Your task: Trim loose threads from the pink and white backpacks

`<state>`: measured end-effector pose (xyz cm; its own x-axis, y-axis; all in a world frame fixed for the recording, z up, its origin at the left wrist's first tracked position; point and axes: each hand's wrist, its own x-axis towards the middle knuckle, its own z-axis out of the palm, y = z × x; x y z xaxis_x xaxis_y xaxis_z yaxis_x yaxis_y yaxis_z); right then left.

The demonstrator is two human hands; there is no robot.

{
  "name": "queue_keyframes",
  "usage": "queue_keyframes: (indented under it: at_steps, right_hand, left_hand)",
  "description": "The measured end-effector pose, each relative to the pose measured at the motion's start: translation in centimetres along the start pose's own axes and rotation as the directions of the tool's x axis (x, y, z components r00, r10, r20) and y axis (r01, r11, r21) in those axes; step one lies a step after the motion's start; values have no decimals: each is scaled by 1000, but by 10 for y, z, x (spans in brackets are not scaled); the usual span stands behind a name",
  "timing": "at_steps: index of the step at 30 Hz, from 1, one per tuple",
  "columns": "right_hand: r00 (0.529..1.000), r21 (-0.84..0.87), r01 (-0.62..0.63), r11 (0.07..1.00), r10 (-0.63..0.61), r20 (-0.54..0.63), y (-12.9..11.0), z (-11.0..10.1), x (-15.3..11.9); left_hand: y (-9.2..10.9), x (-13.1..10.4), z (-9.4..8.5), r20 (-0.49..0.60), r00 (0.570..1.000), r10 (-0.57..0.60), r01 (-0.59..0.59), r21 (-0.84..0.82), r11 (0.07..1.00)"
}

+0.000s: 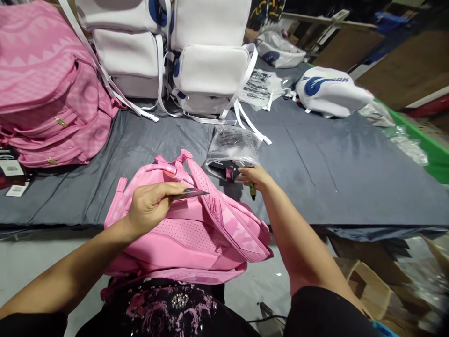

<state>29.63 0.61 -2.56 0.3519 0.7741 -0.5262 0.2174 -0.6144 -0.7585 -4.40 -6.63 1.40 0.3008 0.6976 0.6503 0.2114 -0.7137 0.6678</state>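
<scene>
A pink backpack [196, 224] lies at the table's front edge, straps and perforated back panel facing up. Over it, my left hand [149, 206] pinches a thin dark hang tag [190, 193] between thumb and fingers. My right hand [253, 179] is at the mouth of a clear plastic bag [233, 144], where dark tags [224, 169] with some pink show. A small yellow-green tool with a black tip [252, 189] is tucked in that hand; its exact kind is not clear. Whether the right fingertips touch the tags cannot be made out.
A large pink backpack [52, 89] with tags stands at the left. White bags with straps [210, 70] are stacked at the back. Another white bag with a blue logo [329, 91] lies back right on the grey table cover [298, 187]. Cardboard boxes [372, 290] sit lower right.
</scene>
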Motion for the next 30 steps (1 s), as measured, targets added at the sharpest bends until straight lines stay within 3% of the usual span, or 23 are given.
queue_keyframes:
  at_steps: [2, 3, 4, 5, 7, 8, 10, 11, 13, 16, 19, 21, 25, 28, 30]
  right_hand:
    - [996, -216, 46, 975, -61, -62, -2, 1, -18]
    - [985, -355, 113, 928, -151, -82, -3, 3, -33]
    - [956, -480, 221, 849, -287, -68, -5, 5, -51]
    - [894, -556, 359, 749, -448, -26, -7, 8, -71]
    - [680, -480, 679, 556, -722, 127, -13, 19, -114]
    - [557, -380, 804, 457, -804, 210, -17, 26, -132]
    - [331, -228, 937, 266, -884, 330, -23, 42, -160]
    - [254, -215, 959, 185, -896, 363, -24, 49, -167]
    - [182, -283, 956, 74, -908, 377, -25, 59, -171]
    - [211, -380, 921, 88, -932, 295, -24, 65, -158]
    - [279, -360, 916, 178, -927, 251, -25, 70, -145]
    - [334, -397, 898, 189, -880, 337, -28, 79, -142]
    - [492, -558, 825, 94, -607, 624, -38, 110, -150]
    - [543, -595, 804, 6, -414, 730, -46, 130, -157]
    - [576, -622, 782, -34, -343, 742, -50, 138, -159]
  left_hand:
    - [-2, -2, -3, -10, 999, 44, -43, 57, 997]
    - [-3, -3, -4, -14, 999, 49, -48, 85, 995]
    - [-4, -4, -5, -16, 999, 47, -45, 110, 993]
    - [-4, -4, -4, -11, 999, 34, -33, 128, 991]
    - [-4, -5, -1, 7, 1000, 18, -19, 152, 988]
    - [-3, -5, 1, 12, 1000, 27, -29, 164, 986]
    - [-2, -6, 3, 16, 998, 61, -63, 189, 980]
    - [-1, -7, 3, 25, 996, 84, -87, 196, 977]
    - [0, -12, -3, 36, 992, 121, -126, 220, 967]
    - [0, -27, -21, 96, 989, 113, -142, 402, 904]
    - [-5, -47, -39, 189, 981, -33, -99, 645, 757]
    - [-9, -59, -45, 182, 980, -86, -63, 682, 728]
    - [-15, -71, -45, 119, 993, 16, -88, 623, 777]
    - [-14, -75, -47, 119, 991, 55, -115, 590, 799]
    - [-13, -79, -51, 89, 996, 25, -70, 551, 832]
